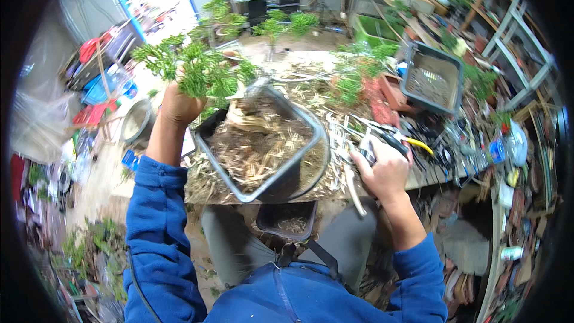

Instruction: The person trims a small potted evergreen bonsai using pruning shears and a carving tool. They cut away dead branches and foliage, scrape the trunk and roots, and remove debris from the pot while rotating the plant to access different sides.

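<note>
A small bonsai tree [206,72] with bright green foliage leans left out of a square dark plastic pot [245,196]. Its thick pale trunk base [246,118] sits in soil strewn with straw-like bits. My left hand [181,104] is raised among the foliage at the pot's left and seems closed on a branch; leaves hide most of its fingers. To the right of the pot, my right hand [387,170] is closed round a dark-handled hand tool [366,148], blurred and partly hidden. Beside that hand lies a tool with a yellow handle [418,146].
Cut twigs [353,191] litter the worktable around the pot. Several tools, a square grey basket [431,78] and a green crate [375,31] stand right and back. Another dark container [287,227] is below the table edge, between my knees. A grey bucket [137,121] stands left.
</note>
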The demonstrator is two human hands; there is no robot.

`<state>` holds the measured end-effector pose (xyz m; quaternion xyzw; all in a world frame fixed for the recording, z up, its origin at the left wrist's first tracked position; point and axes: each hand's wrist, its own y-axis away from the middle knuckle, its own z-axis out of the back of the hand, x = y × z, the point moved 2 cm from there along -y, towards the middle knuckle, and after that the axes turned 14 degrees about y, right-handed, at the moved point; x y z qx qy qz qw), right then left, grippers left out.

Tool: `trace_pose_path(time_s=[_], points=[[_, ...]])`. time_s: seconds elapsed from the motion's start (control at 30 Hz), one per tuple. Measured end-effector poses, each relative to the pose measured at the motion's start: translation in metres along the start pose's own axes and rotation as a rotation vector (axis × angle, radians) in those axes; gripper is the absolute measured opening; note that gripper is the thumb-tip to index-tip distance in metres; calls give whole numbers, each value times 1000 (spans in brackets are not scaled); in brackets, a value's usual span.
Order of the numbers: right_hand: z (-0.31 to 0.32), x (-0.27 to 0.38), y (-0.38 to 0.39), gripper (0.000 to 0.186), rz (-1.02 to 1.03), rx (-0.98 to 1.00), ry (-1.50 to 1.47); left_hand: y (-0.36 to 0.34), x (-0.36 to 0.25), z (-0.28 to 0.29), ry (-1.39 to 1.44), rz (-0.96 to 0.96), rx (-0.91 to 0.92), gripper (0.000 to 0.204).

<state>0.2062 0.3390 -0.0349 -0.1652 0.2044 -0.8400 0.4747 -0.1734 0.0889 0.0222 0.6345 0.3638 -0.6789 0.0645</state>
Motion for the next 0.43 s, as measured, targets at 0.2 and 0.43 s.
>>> trace_pose_path(time_s=[0.2, 0.43], points=[[-19, -9, -8, 52, 206, -97, 79, 123, -29, 57, 627, -270, -672, 29], [-25, -4, -56, 57, 304, 89, -18, 225, -42, 54, -61, -305, -1117, 26]])
